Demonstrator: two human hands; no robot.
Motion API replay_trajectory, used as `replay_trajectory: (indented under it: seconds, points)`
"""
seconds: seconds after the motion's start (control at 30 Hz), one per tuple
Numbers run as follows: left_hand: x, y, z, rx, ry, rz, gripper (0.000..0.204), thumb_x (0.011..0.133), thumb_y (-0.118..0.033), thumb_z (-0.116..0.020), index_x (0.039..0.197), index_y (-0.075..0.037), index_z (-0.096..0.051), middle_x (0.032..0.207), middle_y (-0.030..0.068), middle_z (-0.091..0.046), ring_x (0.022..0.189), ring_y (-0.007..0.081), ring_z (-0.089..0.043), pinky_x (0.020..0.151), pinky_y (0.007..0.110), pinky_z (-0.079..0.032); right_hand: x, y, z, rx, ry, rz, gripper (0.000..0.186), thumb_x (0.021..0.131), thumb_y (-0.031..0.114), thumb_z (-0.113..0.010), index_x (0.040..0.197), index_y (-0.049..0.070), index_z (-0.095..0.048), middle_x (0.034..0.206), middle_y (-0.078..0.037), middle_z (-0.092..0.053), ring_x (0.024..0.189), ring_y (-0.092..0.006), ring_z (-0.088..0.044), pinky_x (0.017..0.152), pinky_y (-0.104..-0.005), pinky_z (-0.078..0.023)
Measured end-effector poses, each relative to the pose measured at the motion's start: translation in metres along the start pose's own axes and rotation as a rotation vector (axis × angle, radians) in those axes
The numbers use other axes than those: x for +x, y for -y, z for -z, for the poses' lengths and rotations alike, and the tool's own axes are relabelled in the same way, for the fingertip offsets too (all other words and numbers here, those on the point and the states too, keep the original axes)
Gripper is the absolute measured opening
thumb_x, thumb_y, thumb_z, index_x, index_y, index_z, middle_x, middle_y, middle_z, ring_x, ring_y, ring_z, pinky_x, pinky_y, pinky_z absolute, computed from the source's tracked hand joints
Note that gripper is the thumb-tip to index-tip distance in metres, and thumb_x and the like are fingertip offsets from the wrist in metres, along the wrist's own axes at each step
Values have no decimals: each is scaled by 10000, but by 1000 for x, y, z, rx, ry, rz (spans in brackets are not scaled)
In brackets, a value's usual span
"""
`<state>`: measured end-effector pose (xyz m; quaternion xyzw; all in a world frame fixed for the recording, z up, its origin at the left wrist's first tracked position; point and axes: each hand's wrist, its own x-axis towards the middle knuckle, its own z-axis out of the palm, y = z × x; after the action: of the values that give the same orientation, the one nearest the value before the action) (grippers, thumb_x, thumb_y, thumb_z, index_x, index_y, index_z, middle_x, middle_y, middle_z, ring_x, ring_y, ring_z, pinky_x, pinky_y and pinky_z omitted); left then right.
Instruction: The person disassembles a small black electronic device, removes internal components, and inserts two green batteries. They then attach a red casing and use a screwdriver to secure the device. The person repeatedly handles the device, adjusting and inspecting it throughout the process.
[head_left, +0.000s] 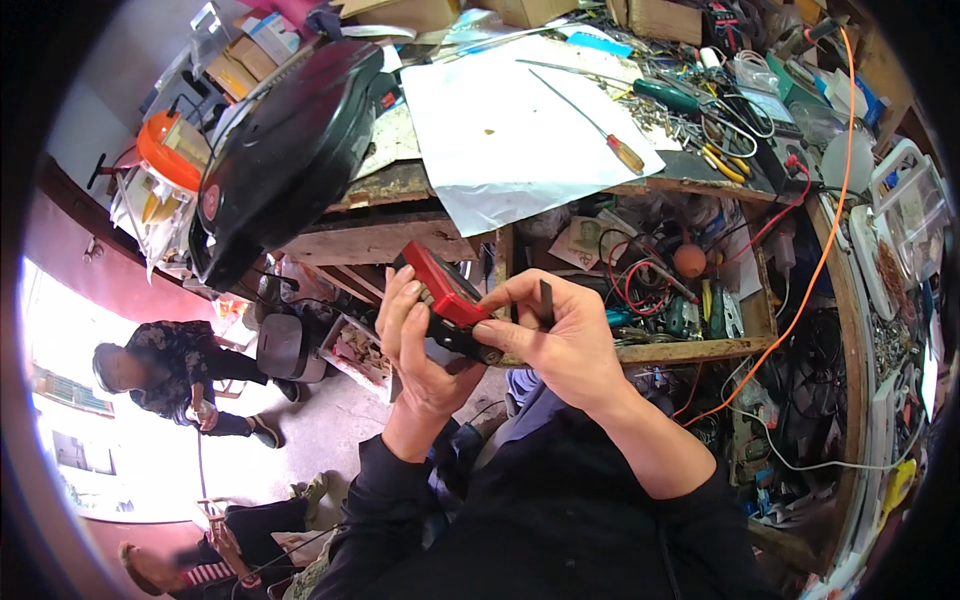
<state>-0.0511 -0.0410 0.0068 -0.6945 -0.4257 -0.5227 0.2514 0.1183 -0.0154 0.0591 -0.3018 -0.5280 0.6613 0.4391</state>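
Observation:
My left hand (420, 335) is wrapped round a small boxy red and black device (445, 287), tilted in front of my chest. My right hand (560, 335) is closed at the device's right edge, with thumb and index finger touching it. A dark flat strip (546, 302) sticks up between the fingers of that hand; its full shape is hidden. Just beyond the hands is the edge of a workbench with a white sheet (500, 130) on it. On the sheet lies a screwdriver (625, 153) with an orange-brown handle.
An open drawer (690, 352) full of wires and tools juts out right of my hands. An orange cable (835, 220) hangs down at the right. A large black case (300, 150) overhangs the bench's left end. Two people (165, 375) sit at the left.

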Motion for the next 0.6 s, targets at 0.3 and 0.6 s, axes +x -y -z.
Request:
replay_trajectory:
  seconds: [0.3, 0.6]
  points:
    - [0, 2, 1, 40, 35, -26, 920, 757, -188, -898, 1452, -13, -322, 1391, 218, -452, 1296, 422, -528, 1114, 592, -440, -3, 5, -1, -132, -20, 27, 150, 861, 46, -803, 985, -6, -737, 698, 70, -495, 652, -24, -410, 582, -210, -354]
    - [-1, 4, 2, 39, 30, -38, 876, 767, -170, -883, 1435, -7, -342, 1389, 216, -465, 1285, 437, -543, 1104, 629, -436, 0, 10, 1, -153, -6, 17, 126, 860, 41, -799, 954, -17, -738, 703, 64, -533, 650, -18, -412, 573, -209, -357]
